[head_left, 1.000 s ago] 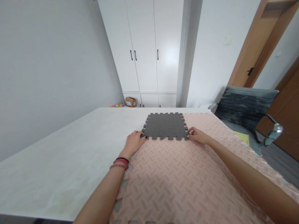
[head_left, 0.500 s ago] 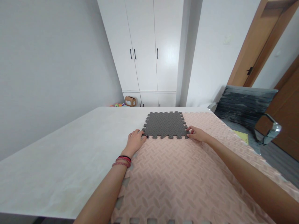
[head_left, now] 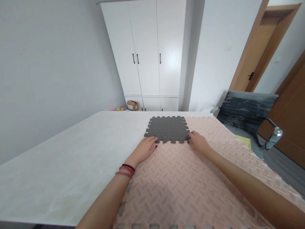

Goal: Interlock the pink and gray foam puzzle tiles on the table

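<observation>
A dark grey foam puzzle mat tile with toothed edges lies at the far side of the table, against the far edge of a pink foam mat. My left hand rests flat at the grey tile's near left corner, its fingers stretched over the edge and onto the pink mat. At the near right corner lies my right hand, fingertips on the tile's toothed border, fingers apart and slightly bent. Whether the teeth of the two mats interlock is hard to tell.
The white table extends to the left. More pink mat lies right of the grey tile. A dark chair stands beyond the table's right edge, with a yellow sheet nearby. A cardboard box sits by the white cabinet.
My left hand has slid rightward along the tile's near edge and flattened. My right hand has shifted from the corner's outer side onto the tile's border. The view has tilted slightly up.
</observation>
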A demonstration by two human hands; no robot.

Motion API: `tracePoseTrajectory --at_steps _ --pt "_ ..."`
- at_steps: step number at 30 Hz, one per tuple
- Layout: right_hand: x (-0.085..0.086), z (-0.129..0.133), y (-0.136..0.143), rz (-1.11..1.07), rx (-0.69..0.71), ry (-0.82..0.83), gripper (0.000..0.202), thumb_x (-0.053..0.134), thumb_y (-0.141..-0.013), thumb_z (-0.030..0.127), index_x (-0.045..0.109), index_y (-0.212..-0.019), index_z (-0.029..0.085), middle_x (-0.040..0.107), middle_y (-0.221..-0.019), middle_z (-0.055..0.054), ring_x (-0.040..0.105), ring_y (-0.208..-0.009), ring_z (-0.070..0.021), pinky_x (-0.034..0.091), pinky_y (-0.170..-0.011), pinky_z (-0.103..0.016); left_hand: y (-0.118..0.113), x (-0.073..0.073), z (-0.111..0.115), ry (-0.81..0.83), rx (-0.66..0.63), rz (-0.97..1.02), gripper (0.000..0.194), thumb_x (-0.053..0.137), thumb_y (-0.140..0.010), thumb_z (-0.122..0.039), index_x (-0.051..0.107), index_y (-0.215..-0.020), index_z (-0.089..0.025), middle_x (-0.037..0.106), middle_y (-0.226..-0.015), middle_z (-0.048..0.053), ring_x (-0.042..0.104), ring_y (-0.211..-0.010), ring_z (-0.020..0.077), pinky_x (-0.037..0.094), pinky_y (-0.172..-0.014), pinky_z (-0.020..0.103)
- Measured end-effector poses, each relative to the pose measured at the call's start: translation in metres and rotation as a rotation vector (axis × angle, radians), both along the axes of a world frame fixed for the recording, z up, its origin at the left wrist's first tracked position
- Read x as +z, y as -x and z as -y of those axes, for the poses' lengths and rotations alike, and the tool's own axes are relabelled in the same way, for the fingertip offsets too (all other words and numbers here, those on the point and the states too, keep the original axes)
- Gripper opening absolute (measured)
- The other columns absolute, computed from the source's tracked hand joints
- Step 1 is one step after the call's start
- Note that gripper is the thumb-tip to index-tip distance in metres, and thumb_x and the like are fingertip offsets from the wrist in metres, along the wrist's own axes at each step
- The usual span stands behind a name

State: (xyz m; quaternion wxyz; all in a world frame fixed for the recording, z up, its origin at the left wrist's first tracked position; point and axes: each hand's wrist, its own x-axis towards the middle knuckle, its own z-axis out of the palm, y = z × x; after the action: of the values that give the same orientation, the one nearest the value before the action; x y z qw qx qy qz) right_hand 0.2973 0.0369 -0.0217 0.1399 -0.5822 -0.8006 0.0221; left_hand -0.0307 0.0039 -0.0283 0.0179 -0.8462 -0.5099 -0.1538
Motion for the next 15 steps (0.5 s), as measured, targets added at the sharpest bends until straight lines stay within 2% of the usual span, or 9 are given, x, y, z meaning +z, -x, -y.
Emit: tracePoseTrajectory --at_steps 3,7,10,15 --pt "0.005 0.023 0.032 0.101 0.154 -0.063 0.038 0.038 -0.09 0.018 0.052 -0.126 0.019 0.051 -0.128 -0.012 0.053 -0.109 -0.0239 0.041 -0.086 -0.034 -0.003 -0.005 0.002 0.031 -0.056 0.0 0.047 0.041 -0.093 -0.039 0.046 -0.136 -0.021 0.05 -0.14 0.007 0.045 -0.129 0.02 0.033 -0.11 0.035" --pt "0.004 0.042 0.068 0.131 0.328 -0.091 0.037 0.037 -0.094 0.027 0.051 -0.127 0.016 0.052 -0.131 -0.012 0.05 -0.115 -0.0239 0.036 -0.098 -0.038 -0.002 -0.009 -0.001 0.052 -0.069 -0.003 0.045 0.037 -0.094 -0.036 0.05 -0.134 -0.02 0.051 -0.14 0.008 0.044 -0.13 0.0206 0.032 -0.111 0.037" --pt "0.001 0.043 0.081 0.135 0.33 -0.089 0.035 0.036 -0.095 0.027 0.054 -0.12 0.013 0.055 -0.127 -0.014 0.049 -0.118 -0.0244 0.034 -0.1 -0.038 -0.002 -0.01 -0.003 0.061 -0.066 -0.009 0.042 0.038 -0.094 -0.034 0.052 -0.132 -0.022 0.051 -0.139 0.008 0.046 -0.129 0.0205 0.033 -0.111 0.038" --pt "0.003 0.035 0.085 0.109 0.317 0.008 0.033 0.039 -0.09 0.023 0.058 -0.115 0.012 0.06 -0.12 -0.015 0.054 -0.111 -0.0238 0.038 -0.096 -0.033 -0.006 -0.012 -0.001 0.067 -0.047 -0.013 0.043 0.038 -0.094 -0.037 0.052 -0.132 -0.022 0.051 -0.139 0.008 0.045 -0.129 0.022 0.032 -0.11 0.039"
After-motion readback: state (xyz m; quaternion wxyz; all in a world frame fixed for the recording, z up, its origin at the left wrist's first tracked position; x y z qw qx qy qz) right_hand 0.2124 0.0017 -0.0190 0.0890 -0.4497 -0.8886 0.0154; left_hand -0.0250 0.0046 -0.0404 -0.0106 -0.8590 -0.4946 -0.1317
